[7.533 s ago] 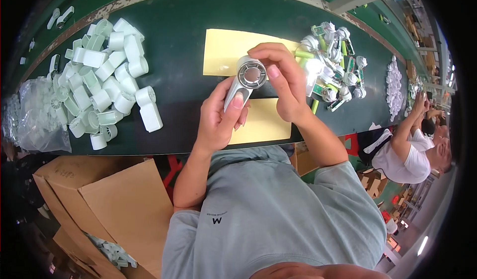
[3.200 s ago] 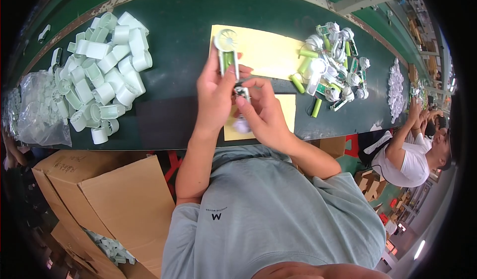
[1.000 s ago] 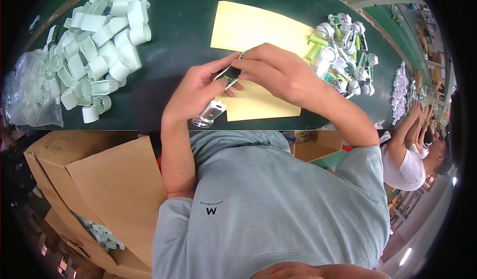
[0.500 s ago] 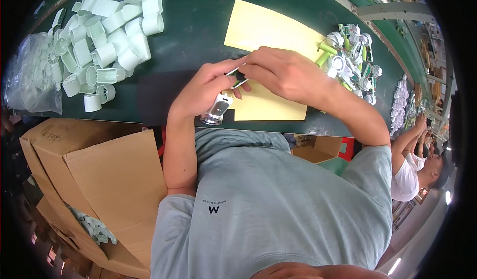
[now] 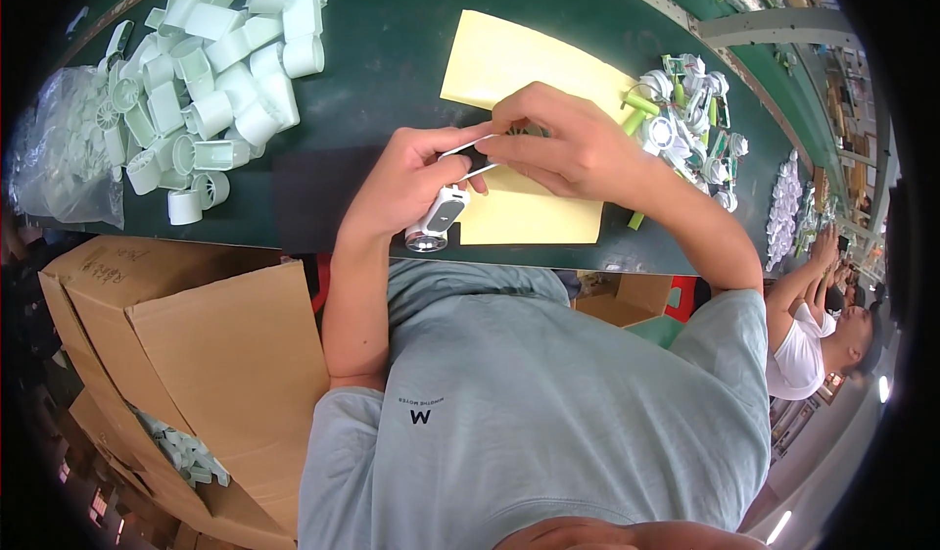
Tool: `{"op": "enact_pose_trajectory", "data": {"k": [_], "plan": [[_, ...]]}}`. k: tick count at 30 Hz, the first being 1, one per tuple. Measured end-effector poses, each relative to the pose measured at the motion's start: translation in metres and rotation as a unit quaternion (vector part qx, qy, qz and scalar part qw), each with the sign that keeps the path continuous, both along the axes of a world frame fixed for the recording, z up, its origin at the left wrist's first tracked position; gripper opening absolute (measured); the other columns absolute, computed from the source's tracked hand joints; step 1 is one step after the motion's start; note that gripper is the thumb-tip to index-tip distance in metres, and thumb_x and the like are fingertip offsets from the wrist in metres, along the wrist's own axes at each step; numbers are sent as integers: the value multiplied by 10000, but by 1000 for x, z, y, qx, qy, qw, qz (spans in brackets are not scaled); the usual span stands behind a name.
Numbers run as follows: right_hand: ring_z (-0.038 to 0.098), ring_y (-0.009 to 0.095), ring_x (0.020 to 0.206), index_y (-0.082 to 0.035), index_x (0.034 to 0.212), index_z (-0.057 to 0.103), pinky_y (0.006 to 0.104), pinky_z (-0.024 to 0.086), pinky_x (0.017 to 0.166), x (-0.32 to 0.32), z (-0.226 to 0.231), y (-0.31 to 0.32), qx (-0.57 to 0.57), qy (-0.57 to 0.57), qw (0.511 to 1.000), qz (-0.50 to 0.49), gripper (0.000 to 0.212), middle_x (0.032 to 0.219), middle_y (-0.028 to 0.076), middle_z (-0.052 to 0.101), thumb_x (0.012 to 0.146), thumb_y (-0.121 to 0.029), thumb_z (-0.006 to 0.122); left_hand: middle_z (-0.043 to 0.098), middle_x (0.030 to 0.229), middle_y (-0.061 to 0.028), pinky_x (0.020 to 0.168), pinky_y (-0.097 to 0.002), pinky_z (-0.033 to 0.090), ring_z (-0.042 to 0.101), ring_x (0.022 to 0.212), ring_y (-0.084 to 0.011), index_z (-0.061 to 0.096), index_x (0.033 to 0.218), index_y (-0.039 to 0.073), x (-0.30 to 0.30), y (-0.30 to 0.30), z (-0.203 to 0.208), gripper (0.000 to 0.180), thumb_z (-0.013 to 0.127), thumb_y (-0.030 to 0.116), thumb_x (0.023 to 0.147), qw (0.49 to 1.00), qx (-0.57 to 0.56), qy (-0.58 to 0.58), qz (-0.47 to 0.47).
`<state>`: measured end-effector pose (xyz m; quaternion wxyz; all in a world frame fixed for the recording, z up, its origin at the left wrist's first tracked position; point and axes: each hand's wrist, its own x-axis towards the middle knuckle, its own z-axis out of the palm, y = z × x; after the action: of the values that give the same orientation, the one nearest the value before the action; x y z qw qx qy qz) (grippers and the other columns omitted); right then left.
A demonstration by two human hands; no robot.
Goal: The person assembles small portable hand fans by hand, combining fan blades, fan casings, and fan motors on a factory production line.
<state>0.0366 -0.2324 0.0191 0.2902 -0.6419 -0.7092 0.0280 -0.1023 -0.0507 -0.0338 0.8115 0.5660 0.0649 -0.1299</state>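
Note:
A white handheld device [image 5: 447,209] with a grey panel and a round, shiny silver end slants between my hands, just above the near table edge. My left hand [image 5: 401,180] is closed around its middle, thumb on top. At its upper end, thin white edges flank a dark gap. My right hand [image 5: 563,148] pinches at this end, thumb and fingertips against a white edge; its curled fingers partly hide what lies between them. Yellow sheets [image 5: 529,55] lie under and beyond my right hand.
Pale green plastic shells [image 5: 235,90] are heaped at the left beside a clear bag [image 5: 64,158] of small parts. White round parts with green cylinders [image 5: 661,134] lie at the right. A cardboard box [image 5: 225,344] stands below the table at left. Another person [image 5: 808,339] sits far right.
The device has tilted a little, its silver end shifting slightly right. My right hand's fingers have lifted and bent more, widening the gap between index finger and thumb.

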Motion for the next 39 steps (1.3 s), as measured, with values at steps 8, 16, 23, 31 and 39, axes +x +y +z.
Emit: {"op": "enact_pose_trajectory", "data": {"k": [8, 16, 23, 31, 39], "plan": [[626, 283, 926, 16, 1013, 672, 396, 520, 806, -18, -2, -3, -7, -9, 999, -46, 304, 1056, 117, 620, 740, -72, 771, 705, 998, -120, 707, -257, 543, 694, 846, -163, 581, 1333, -53, 0, -1, -3, 401, 485, -11, 946, 997, -72, -11, 31], [623, 278, 908, 9, 999, 686, 387, 505, 799, -18, -15, -7, 10, 20, 997, -70, 284, 1030, 107, 616, 737, -63, 767, 704, 955, -123, 680, -250, 533, 686, 797, -154, 591, 1312, -67, 1, -2, 1, 348, 487, 79, 1013, 1000, 14, -17, 20], [571, 325, 1134, -4, 1269, 614, 408, 490, 946, -29, 11, -28, 183, 102, 953, -220, 585, 1257, 200, 548, 737, -141, 815, 656, 1182, -188, 878, -338, 530, 676, 991, -247, 173, 1579, 42, 0, -9, 23, 597, 438, 126, 1050, 973, -194, -76, 103], [582, 215, 944, -24, 1329, 425, 292, 501, 796, -107, -45, -7, 152, 386, 874, -253, 637, 1204, 153, 525, 809, -77, 790, 515, 1394, -193, 1062, -395, 483, 604, 1201, -281, 132, 1590, 97, 15, -37, 57, 564, 359, 117, 1073, 916, -279, -120, 261], [596, 276, 907, -21, 1146, 616, 354, 479, 761, -30, 18, -27, 87, 23, 981, -171, 331, 1101, 154, 651, 880, -203, 693, 631, 966, -53, 667, -235, 468, 557, 781, -86, 415, 1496, 27, 0, -27, 25, 449, 450, 123, 1059, 977, -52, -51, 200]]}}
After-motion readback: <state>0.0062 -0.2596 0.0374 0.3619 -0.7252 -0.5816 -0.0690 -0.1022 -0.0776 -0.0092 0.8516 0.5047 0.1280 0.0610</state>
